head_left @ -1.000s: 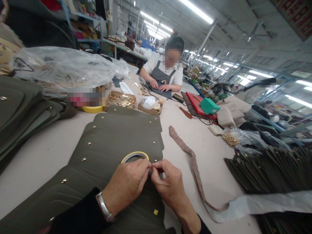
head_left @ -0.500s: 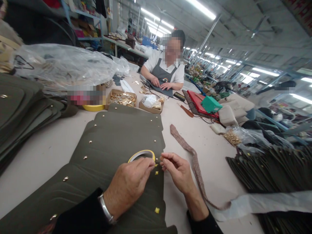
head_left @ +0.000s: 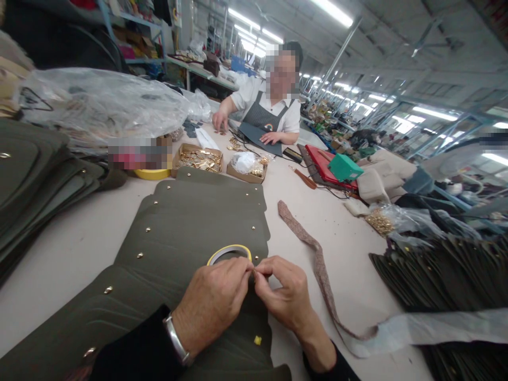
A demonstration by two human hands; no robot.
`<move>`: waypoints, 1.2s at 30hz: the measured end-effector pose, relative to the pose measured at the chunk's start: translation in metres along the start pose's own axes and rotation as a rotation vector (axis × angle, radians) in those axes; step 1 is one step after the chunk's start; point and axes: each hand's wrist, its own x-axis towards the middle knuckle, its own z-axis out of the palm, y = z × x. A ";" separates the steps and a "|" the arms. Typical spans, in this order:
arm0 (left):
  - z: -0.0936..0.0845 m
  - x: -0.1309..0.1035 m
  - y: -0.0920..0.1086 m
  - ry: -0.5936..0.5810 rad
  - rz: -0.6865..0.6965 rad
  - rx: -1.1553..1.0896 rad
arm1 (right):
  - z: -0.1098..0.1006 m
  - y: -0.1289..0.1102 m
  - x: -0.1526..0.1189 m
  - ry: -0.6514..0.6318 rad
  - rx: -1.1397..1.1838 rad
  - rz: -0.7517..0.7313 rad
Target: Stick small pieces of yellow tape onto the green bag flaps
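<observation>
Pinching hands: left hand [head_left: 216, 293] and right hand [head_left: 283, 296] meet at the fingertips over the right edge of the olive panel [head_left: 202, 209] (landmark for all places).
Left grip: thumb and fingers drawn together, apparently retaining the tape roll [head_left: 228, 248]; the contact itself is hidden.
Right grip: thumb and forefinger closed to a pinch; whatever sits between the tips is too small to tell.
Tape roll: above the olive panel, near its right edge; likely light, firm at the core, tacky on the outside. Hold across the rim.
Olive panel: spread on the counter [head_left: 349, 275]; likely flexible, easily creased. Hold by the edges, clear of the studs [head_left: 139, 255].
Yellow scrap [head_left: 257, 340]: on the olive panel, near its right edge; probably thin and clingy. Lift by a corner.
Change, fingertips: apart half a second earlier, now together; two yellow bits by the panel's right edge no longer show.
Change, co-worker: one hand [head_left: 221, 121] has left the dark piece [head_left: 254, 135] and is now beyond the olive panel's far edge.
</observation>
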 end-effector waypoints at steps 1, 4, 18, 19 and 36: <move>0.000 0.001 0.000 0.003 -0.001 -0.004 | 0.001 -0.003 -0.001 0.018 -0.024 -0.009; -0.003 0.002 0.002 0.027 0.025 0.015 | 0.006 -0.008 0.000 0.040 0.003 0.129; -0.005 0.005 -0.003 -0.293 -0.114 0.291 | -0.006 0.044 -0.006 -0.170 0.260 0.700; -0.005 0.006 -0.004 -0.326 -0.123 0.295 | -0.005 0.042 -0.005 -0.184 0.188 0.649; -0.003 0.013 -0.006 -0.412 -0.124 0.256 | 0.018 0.037 -0.010 -0.287 -0.420 0.226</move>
